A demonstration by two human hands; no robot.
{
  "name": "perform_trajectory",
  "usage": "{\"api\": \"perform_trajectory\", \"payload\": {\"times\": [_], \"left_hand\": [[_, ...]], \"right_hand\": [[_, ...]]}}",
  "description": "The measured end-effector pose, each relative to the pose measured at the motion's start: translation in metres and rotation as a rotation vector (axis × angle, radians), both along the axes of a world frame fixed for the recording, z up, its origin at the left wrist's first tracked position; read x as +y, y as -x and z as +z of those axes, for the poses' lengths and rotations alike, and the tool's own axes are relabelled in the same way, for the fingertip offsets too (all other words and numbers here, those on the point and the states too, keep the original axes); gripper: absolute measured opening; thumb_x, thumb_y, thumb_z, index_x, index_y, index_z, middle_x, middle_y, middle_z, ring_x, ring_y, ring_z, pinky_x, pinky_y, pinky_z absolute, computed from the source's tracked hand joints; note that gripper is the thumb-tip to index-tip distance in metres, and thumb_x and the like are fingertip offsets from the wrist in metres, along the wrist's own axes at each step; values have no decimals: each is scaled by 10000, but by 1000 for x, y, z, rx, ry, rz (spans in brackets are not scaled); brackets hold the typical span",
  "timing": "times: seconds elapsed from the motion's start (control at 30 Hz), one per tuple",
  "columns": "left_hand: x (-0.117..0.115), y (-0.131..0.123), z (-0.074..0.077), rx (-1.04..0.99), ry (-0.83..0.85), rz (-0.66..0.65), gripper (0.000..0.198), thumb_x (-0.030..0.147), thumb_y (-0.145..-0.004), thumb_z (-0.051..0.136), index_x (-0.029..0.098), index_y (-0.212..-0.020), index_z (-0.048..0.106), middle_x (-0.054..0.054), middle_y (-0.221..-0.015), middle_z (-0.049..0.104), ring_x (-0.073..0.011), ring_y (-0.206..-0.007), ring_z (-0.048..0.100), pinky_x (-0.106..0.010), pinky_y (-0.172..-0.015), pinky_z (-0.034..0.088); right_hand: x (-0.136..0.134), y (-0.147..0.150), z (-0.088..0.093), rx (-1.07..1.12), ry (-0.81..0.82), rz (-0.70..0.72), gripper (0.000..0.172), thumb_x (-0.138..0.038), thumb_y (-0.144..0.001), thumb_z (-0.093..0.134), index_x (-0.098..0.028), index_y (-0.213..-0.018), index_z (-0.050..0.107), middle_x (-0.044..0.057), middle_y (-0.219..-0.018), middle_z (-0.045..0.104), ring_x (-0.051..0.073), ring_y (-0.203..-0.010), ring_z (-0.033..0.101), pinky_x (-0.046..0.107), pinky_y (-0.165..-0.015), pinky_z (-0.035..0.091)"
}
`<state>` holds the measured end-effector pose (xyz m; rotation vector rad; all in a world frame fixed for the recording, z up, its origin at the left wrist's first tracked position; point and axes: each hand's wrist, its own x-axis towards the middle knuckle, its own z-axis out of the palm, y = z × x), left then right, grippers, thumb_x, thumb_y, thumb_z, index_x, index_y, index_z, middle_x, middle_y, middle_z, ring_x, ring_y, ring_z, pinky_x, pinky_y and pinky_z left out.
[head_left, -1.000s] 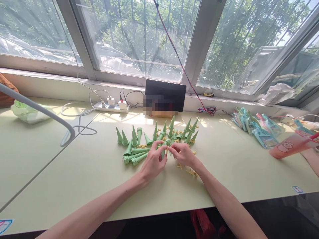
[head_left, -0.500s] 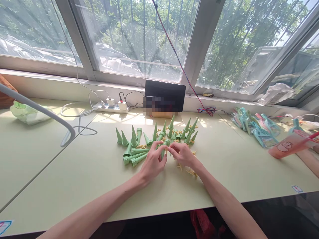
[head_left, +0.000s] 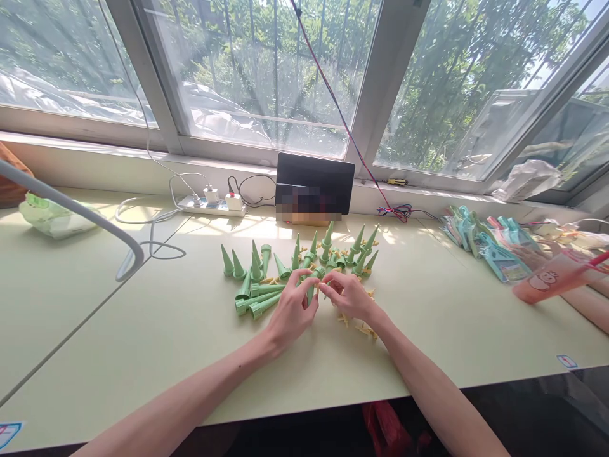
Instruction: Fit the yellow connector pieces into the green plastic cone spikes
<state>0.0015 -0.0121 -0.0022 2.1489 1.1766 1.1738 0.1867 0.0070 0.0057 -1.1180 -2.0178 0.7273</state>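
Note:
My left hand (head_left: 292, 311) is closed around a green plastic watering spike (head_left: 311, 294), with its ribbed cap end up near my fingertips. My right hand (head_left: 351, 296) pinches a small yellow valve piece (head_left: 318, 289) against the side of that spike, and the fingertips of both hands almost meet. How far the piece sits in the spike is hidden by my fingers. Several green spikes (head_left: 259, 289) lie to the left of my hands, and more stand point-up behind them, some with yellow pieces attached. Loose yellow pieces (head_left: 366, 331) are scattered beside my right wrist.
Behind the spikes a dark tablet (head_left: 314, 184) leans at the window sill, with a power strip (head_left: 214, 206) to its left. Toward the right are bagged teal items (head_left: 502, 257), a pink drink cup (head_left: 547, 279) and another person's arm (head_left: 587, 304). A grey tube (head_left: 95, 219) crosses the left.
My hands stay almost in place, with only slight finger movement at the yellow valve piece. On the right, another person's hand has come in over the bagged items behind the cup.

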Motion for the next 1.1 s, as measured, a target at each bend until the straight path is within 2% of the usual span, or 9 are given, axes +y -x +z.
{"api": "perform_trajectory", "payload": {"times": [0.1, 0.23, 0.3, 0.47, 0.63, 0.8, 1.1], "left_hand": [[0, 0, 0, -3, 6, -2, 245, 102, -869, 542, 218, -1076, 603, -63, -1243, 499, -2, -487, 467, -248, -596, 527], [-1, 1, -1, 6, 21, -14, 224, 107, -872, 537, 217, -1053, 608, -61, -1250, 491, -4, -493, 466, -254, -610, 534], [-1, 1, -1, 5, 19, -14, 219, 106, -871, 536, 216, -1046, 609, -60, -1250, 491, -3, -491, 466, -255, -612, 534], [0, 1, 0, -4, 8, -1, 242, 109, -872, 537, 221, -1076, 603, -67, -1248, 495, -9, -491, 475, -255, -597, 532], [0, 0, 1, 5, 16, -13, 214, 111, -870, 536, 212, -1044, 605, -74, -1252, 499, -11, -491, 469, -263, -600, 540], [0, 1, 0, -5, 0, 1, 234, 123, -877, 532, 219, -1080, 599, -79, -1251, 507, -18, -494, 484, -267, -597, 545], [-1, 1, 1, 2, 7, -12, 215, 121, -877, 528, 213, -1057, 603, -84, -1249, 505, -16, -486, 474, -269, -588, 541]], "right_hand": [[-1, 0, 1, 7, -9, 0, 189, -374, -949, 563, -193, -899, 586, -56, -547, 509, 107, -471, 461, 237, -498, 342], [-1, 0, 1, -5, -10, 7, 307, -376, -978, 504, -189, -740, 554, -33, -562, 532, 107, -490, 479, 242, -516, 358], [-1, 0, 1, -9, -12, 3, 329, -388, -981, 498, -190, -723, 545, -32, -554, 534, 108, -488, 479, 243, -517, 359], [0, -1, 1, 3, -1, 9, 186, -379, -952, 552, -196, -931, 576, -60, -539, 518, 107, -458, 450, 238, -491, 339], [0, 0, 1, -11, -7, 9, 338, -395, -989, 479, -190, -728, 544, -29, -558, 534, 108, -492, 472, 243, -519, 358], [0, 0, 0, -13, -15, 1, 179, -376, -946, 553, -199, -935, 576, -67, -528, 493, 107, -459, 430, 238, -494, 337], [-1, 0, 2, -12, 27, 16, 309, -385, -979, 477, -199, -741, 544, -27, -550, 527, 122, -491, 474, 251, -510, 394]]}}
